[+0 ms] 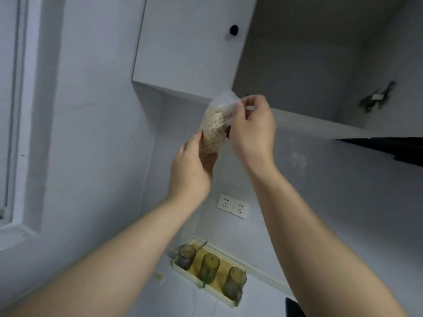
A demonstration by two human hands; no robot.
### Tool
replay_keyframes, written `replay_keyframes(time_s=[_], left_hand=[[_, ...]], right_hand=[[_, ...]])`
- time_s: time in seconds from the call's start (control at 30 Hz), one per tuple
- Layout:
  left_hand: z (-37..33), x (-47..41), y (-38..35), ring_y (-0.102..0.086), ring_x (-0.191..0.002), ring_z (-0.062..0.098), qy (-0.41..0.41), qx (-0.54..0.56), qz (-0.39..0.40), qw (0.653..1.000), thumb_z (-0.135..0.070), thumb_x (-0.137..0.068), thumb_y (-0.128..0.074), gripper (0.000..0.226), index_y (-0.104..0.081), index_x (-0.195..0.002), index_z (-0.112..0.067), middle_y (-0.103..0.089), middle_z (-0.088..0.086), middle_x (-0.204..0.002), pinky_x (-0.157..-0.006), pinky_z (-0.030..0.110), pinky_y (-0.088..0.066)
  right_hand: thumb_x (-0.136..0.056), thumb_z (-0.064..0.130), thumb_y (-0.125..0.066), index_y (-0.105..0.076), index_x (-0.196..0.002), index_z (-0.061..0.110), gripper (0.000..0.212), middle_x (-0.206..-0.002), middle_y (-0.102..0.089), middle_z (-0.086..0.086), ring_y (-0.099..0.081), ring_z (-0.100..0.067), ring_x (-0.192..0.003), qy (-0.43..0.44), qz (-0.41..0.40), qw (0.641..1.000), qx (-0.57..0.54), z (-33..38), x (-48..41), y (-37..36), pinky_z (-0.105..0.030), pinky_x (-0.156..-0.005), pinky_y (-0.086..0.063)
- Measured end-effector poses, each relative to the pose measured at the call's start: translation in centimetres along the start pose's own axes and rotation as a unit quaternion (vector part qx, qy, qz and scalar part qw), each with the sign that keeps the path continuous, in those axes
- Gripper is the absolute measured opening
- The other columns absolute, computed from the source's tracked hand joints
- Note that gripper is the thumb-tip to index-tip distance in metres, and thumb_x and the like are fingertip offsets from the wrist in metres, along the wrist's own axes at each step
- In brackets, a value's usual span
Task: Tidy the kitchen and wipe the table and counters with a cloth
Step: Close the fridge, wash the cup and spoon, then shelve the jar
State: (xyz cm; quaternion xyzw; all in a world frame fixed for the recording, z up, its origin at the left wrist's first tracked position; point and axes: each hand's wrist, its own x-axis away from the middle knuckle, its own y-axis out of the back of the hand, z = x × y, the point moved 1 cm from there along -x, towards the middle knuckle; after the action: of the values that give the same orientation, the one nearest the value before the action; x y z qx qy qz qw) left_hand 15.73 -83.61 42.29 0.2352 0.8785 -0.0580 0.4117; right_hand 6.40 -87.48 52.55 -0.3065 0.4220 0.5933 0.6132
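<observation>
A clear plastic bag of pale grains (214, 130) is held up high in front of the open wall cabinet (304, 65). My left hand (192, 165) cups and grips the bag's bottom from below. My right hand (251, 126) pinches the bag's twisted top near the cabinet's lower edge. The cabinet's inside looks bare from this angle. Its left door (192, 42), with a round black knob (234, 30), is closed.
A cream wall rack (183, 269) low on the wall holds three tinted glass jars (210, 266). Two white sockets (232, 205) sit above it. A window frame (16, 133) runs down the left. A dark hood edge (389, 147) juts in at right.
</observation>
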Motion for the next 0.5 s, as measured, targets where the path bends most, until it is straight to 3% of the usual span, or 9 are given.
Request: replay_keyframes(time_s=[0.1,0.23,0.33,0.43,0.5], left_hand=[[-4.5,-4.1,-2.5,-0.067,-0.102,0.017,-0.07,0.056,-0.007,0.996,-0.03,-0.09,-0.064,0.047,-0.056,-0.136,-0.023,-0.071,0.0,-0.115,-0.089,0.032,-0.054],[-11.0,-9.9,-5.2,-0.064,-0.085,0.011,-0.128,0.1,-0.014,0.987,-0.025,-0.093,-0.06,0.022,-0.065,-0.114,-0.023,-0.071,-0.009,-0.097,-0.069,0.021,-0.048],[-13.9,-14.2,-7.8,-0.062,-0.08,0.015,-0.11,0.111,0.005,0.988,-0.023,-0.091,-0.058,0.01,-0.065,-0.095,-0.018,-0.068,-0.005,-0.086,-0.061,0.024,-0.046],[-15.3,-16.9,-11.5,-0.064,-0.083,0.017,-0.116,0.093,0.041,0.988,-0.029,-0.087,-0.06,0.011,-0.065,-0.088,-0.02,-0.067,-0.006,-0.083,-0.055,0.019,-0.04],[-15.8,-17.8,-14.1,-0.066,-0.088,0.016,-0.122,0.07,0.078,0.987,-0.032,-0.085,-0.063,0.017,-0.068,-0.098,-0.022,-0.07,-0.005,-0.092,-0.062,0.018,-0.042]], right_hand=[[-0.097,0.03,-0.05,-0.056,-0.097,0.022,0.01,-0.083,-0.068,0.007,-0.068,-0.014,-0.078,0.034,-0.043,0.998,-0.018,1.0,-4.3,3.8,-0.046,-0.074,-0.058],[-0.094,0.033,-0.062,-0.057,-0.109,0.017,0.023,-0.1,-0.073,-0.001,-0.071,-0.014,-0.093,0.019,0.032,0.988,-0.151,0.8,-10.0,7.2,-0.042,-0.085,-0.059],[-0.08,0.046,-0.07,-0.065,-0.107,0.032,0.031,-0.107,-0.07,0.01,-0.067,-0.012,-0.103,-0.005,0.027,0.996,-0.082,-1.6,-14.0,9.0,-0.043,-0.092,-0.056],[-0.082,0.034,-0.074,-0.069,-0.089,0.032,0.009,-0.091,-0.068,0.01,-0.066,-0.013,-0.089,-0.1,0.014,0.993,-0.053,-5.7,-16.7,10.8,-0.047,-0.088,-0.058],[-0.082,0.03,-0.075,-0.068,-0.078,0.032,0.008,-0.084,-0.071,0.005,-0.067,-0.017,-0.081,-0.115,0.027,0.992,-0.047,-8.4,-17.5,11.9,-0.052,-0.084,-0.058]])
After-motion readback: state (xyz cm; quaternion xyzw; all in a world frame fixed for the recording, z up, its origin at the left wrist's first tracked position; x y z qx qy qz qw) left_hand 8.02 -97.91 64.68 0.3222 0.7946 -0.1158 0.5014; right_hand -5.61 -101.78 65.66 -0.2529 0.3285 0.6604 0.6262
